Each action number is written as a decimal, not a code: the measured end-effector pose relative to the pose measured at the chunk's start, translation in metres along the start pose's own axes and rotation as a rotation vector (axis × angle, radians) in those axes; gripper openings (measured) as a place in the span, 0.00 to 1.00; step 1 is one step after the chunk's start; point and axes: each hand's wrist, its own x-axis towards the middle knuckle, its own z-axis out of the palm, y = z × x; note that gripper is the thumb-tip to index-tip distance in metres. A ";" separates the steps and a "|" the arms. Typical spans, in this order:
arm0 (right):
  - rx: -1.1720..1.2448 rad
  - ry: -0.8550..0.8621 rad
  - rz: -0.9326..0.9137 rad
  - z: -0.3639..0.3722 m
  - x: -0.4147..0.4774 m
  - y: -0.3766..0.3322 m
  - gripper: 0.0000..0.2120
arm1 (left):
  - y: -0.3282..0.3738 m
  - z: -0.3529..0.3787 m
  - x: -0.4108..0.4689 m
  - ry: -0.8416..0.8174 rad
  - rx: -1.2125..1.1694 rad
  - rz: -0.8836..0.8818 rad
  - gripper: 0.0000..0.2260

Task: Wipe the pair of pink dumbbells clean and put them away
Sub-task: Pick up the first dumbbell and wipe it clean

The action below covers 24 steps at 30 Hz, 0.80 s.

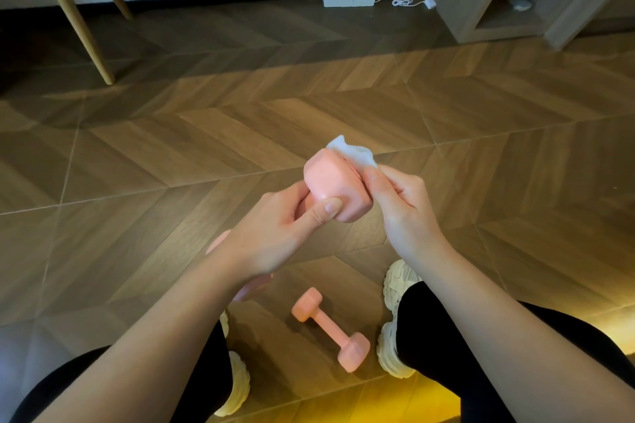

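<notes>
Pink dumbbell [335, 187] is held above the floor [206, 148], left grip [275, 237] curled round its handle, while the right grip [402, 206] pinches a white wipe [354, 153] to its end face, so rotating it slowly should let every facet get rubbed, its twin [330, 328] lying between the shoes [395, 285].

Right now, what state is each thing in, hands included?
held dumbbell: raised, wipe against its far end.
other dumbbell: lying on the floor, untouched.
wipe: crumpled, touching the held dumbbell.
left hand: grips the held dumbbell.
right hand: pinches the wipe.
</notes>
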 end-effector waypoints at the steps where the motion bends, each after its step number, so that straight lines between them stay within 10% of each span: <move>1: 0.010 -0.009 -0.010 0.001 0.001 -0.001 0.20 | 0.000 0.001 0.000 -0.007 0.028 -0.001 0.19; 13: -0.063 -0.083 -0.159 -0.004 -0.010 0.000 0.18 | -0.004 0.005 0.006 0.085 -0.160 -0.138 0.35; 24: -0.009 -0.038 0.078 -0.002 -0.001 0.003 0.20 | -0.006 -0.006 -0.004 -0.012 0.026 0.065 0.15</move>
